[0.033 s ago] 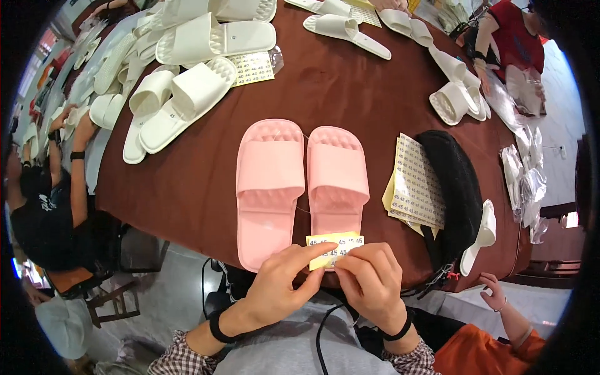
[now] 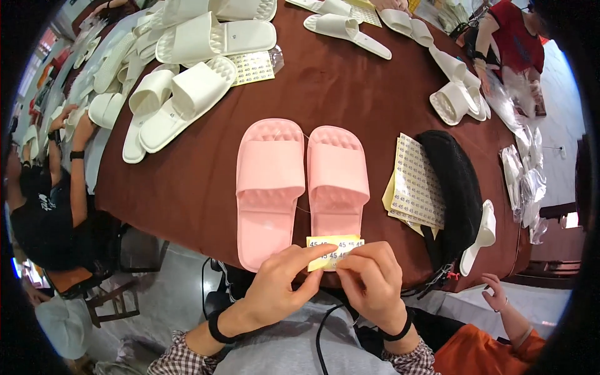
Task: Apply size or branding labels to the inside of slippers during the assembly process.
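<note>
A small yellow-backed sheet of printed stickers is held over the heel end of the right pink slipper. My left hand pinches its left side between thumb and forefinger. At its lower right edge, the thumb and fingers of my right hand are pressed together; whether a loose sticker sits between them is hidden. Beside that slipper lies the matching left pink slipper, toes pointing away from me. A thin clear thread runs between the pair.
Larger sticker sheets lie to the right, against a black pouch. White slippers crowd the far left of the brown-covered table; more lie along its far and right edges. A person in orange is close on my right.
</note>
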Tool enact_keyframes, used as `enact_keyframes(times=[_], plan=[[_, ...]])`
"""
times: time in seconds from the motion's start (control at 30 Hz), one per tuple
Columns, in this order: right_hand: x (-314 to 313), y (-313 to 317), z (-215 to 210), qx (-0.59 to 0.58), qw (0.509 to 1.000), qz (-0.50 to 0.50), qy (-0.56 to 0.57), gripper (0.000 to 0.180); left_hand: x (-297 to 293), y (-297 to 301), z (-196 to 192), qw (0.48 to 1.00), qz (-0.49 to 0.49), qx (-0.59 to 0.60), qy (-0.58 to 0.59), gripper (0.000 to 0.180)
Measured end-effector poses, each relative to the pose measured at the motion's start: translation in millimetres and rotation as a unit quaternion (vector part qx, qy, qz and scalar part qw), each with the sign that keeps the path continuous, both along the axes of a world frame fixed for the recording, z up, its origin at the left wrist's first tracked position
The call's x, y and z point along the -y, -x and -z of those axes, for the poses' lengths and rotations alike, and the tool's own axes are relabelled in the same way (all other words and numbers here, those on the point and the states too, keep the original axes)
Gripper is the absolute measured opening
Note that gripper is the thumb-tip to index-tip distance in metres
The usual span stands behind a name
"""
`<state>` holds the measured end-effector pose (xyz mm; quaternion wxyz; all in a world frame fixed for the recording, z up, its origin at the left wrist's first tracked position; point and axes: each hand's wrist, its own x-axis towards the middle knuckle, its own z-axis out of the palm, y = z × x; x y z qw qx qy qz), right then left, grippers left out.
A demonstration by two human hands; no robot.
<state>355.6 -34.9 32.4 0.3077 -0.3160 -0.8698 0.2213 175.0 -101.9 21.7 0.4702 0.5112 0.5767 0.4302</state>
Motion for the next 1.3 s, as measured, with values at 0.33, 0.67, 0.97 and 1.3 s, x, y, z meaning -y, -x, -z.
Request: enact_keyframes(times=[0.33, 0.67, 0.97, 1.3], plan=[[-22.0, -2.4, 10.5, 0.067, 0.988, 0.082, 0.111, 0.011, 12.6, 31.7, 16.7, 0.988, 0.098, -0.019, -0.116, 0.040], [-24.4, 9.8, 25.9, 0.137, 0.986, 0.047, -0.078, 0.022, 9.5, 39.7, 25.8, 0.985, 0.136, 0.005, -0.102, 0.039], [-15.8, 1.7, 25.3, 0.194, 0.975, -0.003, -0.113, 0.030, 9.2, 44.2, 24.8, 0.983, 0.140, 0.037, -0.110, 0.034], [-6.7, -2.5, 22.5, 0.199, 0.978, 0.001, -0.063, 0.043, 8.5, 37.9, 11.5, 0.991, 0.110, 0.024, -0.079, 0.011]])
